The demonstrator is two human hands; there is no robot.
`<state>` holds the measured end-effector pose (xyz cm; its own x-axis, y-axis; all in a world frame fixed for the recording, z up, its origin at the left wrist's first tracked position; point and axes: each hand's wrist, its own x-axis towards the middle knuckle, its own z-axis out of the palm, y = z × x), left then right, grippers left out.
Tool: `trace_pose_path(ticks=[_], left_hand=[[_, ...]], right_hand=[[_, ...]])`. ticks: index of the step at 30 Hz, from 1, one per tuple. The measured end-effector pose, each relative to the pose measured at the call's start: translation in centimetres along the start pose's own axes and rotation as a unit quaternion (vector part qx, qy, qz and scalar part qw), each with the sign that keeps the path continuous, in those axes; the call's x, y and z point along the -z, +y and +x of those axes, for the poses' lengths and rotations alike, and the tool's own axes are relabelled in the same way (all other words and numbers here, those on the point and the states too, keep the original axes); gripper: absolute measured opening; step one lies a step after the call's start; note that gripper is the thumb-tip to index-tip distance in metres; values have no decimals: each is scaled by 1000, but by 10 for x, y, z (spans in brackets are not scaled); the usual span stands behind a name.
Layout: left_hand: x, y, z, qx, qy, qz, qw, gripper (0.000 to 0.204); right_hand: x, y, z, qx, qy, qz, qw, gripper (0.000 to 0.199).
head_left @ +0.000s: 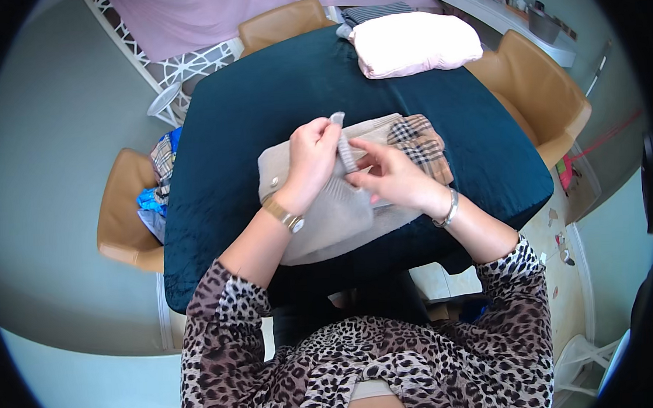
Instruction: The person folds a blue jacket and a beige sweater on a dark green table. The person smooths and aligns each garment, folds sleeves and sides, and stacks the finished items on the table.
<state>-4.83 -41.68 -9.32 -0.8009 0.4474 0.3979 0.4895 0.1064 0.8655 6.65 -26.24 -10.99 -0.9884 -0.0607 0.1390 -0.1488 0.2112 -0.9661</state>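
Note:
A beige knit cardigan (320, 230) lies folded on the table in front of me, with a pale button showing at its left side. A brown, black and white checked part (423, 147) shows at its right end. My left hand (313, 157) is closed on a grey-beige ribbed cuff (345, 157) of the cardigan and lifts it a little, its end sticking up past the fingers. My right hand (395, 174) is at the other side of the cuff, thumb and fingers apart and curved, the fingertips close to or touching the knit.
A dark green cloth covers the table (262, 96). A pale pink folded bundle (414, 44) and a striped dark cloth (375, 12) lie at the far right. Tan chairs stand around; the left chair (124, 214) holds heaped clothes (155, 205). A white shelf (494, 18) with small items is beyond.

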Motion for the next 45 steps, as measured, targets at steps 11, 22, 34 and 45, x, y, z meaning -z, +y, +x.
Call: trace_pose_path(ticks=[11,22,34,45], left_hand=[[-24,-49,-14,153,26,-151,976,25],[68,-44,26,-96,-116,314,938,31],[105,-70,45,67,-282,270,918,19],[75,-106,34,-14,-155,335,929,24]], right_hand=[[-9,15,18,-130,22,89,987,93],[-16,-3,-42,-103,-23,-81,991,87],[-36,-4,-39,-93,-61,51,992,77],[-11,8,-42,-23,19,-193,981,64]])
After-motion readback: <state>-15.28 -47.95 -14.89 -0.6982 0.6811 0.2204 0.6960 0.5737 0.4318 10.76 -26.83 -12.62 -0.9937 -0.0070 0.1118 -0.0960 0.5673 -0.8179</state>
